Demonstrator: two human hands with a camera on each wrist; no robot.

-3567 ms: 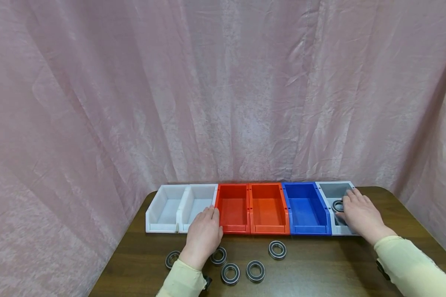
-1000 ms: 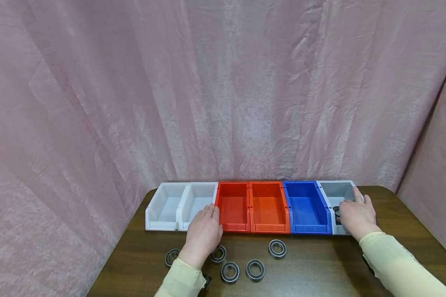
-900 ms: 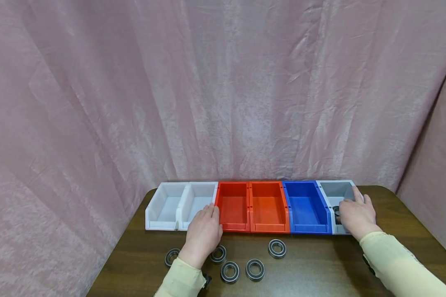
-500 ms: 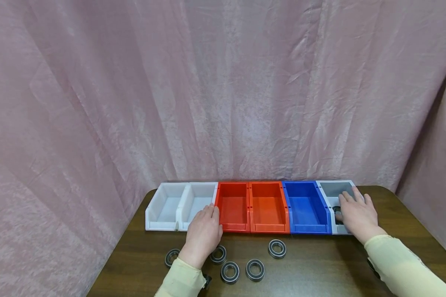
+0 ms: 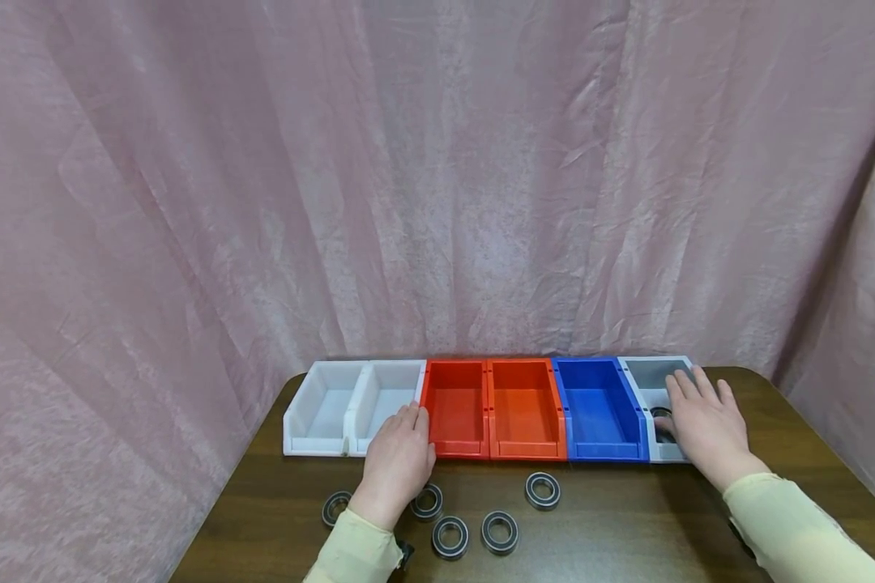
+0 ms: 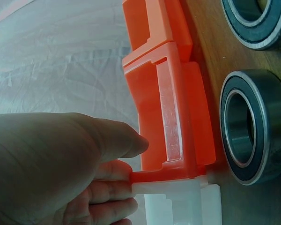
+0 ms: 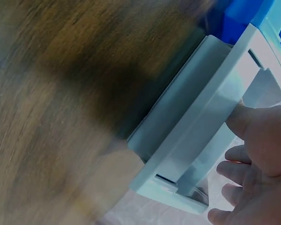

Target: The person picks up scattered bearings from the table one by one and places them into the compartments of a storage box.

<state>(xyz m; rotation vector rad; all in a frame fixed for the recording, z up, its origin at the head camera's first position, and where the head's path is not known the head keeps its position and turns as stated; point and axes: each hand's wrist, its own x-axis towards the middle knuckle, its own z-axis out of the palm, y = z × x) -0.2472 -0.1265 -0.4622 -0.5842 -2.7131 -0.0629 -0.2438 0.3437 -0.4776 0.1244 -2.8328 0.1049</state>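
Observation:
My right hand (image 5: 710,425) is over the grey bin (image 5: 656,359) at the right end of a row, its fingers spread along the right wall. Inside that bin lies a ball bearing (image 5: 659,412), partly covered by the thumb. In the right wrist view, the thumb reaches past the front lip of the bin (image 7: 210,112), and the bearing is hidden. My left hand (image 5: 399,457) rests on the rim where a white bin (image 5: 397,364) meets the red bin (image 5: 455,447). The left wrist view shows its thumb extended in front of the red bin's opening (image 6: 152,112).
Several bearings lie on the wooden table before the bins, among them one bearing (image 5: 543,491) on the right and one (image 5: 335,509) left of my forearm. An orange bin (image 5: 527,449) and a blue bin (image 5: 607,452) stand mid-row. A pink curtain (image 5: 437,202) hangs behind.
My right hand has lifted slightly and its fingers, one second ago partly folded into the grey bin, have straightened and spread. The left hand has stayed in place.

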